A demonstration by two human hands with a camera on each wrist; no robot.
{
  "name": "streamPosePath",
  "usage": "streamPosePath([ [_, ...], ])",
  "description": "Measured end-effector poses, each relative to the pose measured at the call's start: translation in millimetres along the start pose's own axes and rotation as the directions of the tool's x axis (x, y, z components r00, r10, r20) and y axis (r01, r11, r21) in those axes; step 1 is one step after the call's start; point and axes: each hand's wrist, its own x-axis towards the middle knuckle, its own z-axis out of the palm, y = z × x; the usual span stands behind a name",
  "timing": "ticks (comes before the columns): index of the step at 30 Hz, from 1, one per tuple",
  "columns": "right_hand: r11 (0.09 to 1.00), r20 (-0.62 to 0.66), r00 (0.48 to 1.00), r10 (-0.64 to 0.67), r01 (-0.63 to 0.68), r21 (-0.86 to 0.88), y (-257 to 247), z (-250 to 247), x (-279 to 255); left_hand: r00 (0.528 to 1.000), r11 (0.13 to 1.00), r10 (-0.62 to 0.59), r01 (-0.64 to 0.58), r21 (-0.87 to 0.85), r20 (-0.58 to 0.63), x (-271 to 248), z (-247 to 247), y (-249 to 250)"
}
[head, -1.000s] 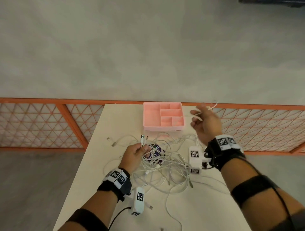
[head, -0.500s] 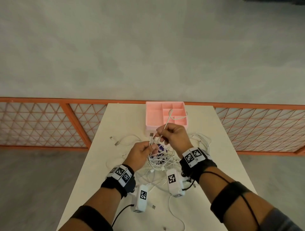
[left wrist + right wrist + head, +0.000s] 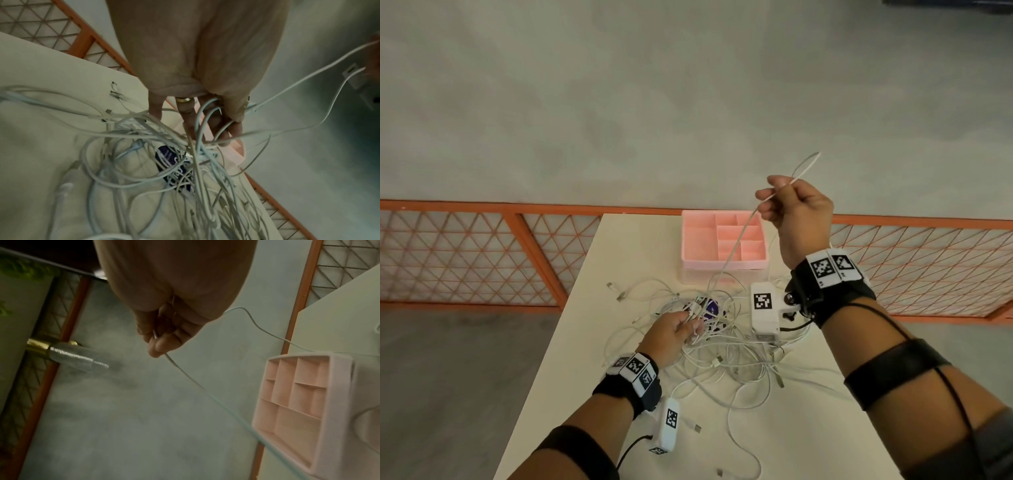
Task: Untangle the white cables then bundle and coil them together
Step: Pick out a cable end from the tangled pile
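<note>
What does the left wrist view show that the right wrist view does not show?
Only the left wrist view shows the left hand, its fingers threaded through loops of the tangled white cables on the table, a ring on one finger, and a dark blue item under the tangle.

Only the right wrist view shows the right hand pinching one raised cable, and the compartments of the pink organizer tray.

Both show the pale table, the orange lattice fence and the grey floor.

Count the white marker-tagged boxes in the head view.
2: left box hangs under the left wrist; right box beside the right wrist, over the cable tangle.
</note>
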Motion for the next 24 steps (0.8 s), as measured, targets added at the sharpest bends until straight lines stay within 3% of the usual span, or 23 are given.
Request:
streamPosePath([
  [3, 0.994, -0.029, 1.0, 0.011, -0.008, 0.11, 0, -6, 0, 0.995, 0.996, -0.002, -0.007, -0.087, -0.097, 1, -2, 5],
  [6, 0.983, 0.021, 0.989, 0.147, -0.148, 0.112, 14, -16, -10, 0.976, 0.964, 0.012, -0.069, -0.255, -0.22, 3, -7, 28],
  [9, 0.949, 0.111, 0.943, 0.315, -0.31, -0.053, 44, -19, -35, 0.966, 0.947, 0.088, -0.156, -0.28, -0.241, 7, -14, 53],
  [12, 0.878, 0.194, 0.876, 0.441, -0.376, -0.297, 68, -10, -62, 0.957, 0.939, 0.192, -0.243, -0.241, -0.217, 11, -19, 72],
  [15, 0.861, 0.292, 0.856, 0.428, -0.287, -0.42, 74, -5, -71, 0.959, 0.939, 0.241, -0.269, -0.215, -0.151, 13, -20, 72],
  [21, 0.833, 0.339, 0.853, 0.397, -0.18, -0.523, 69, -7, -71, 0.972, 0.933, 0.185, -0.221, -0.284, -0.147, 8, -15, 54],
  [24, 0.833, 0.325, 0.893, 0.312, -0.092, -0.546, 66, -7, -66, 0.973, 0.931, 0.172, -0.211, -0.297, -0.153, 6, -10, 51],
])
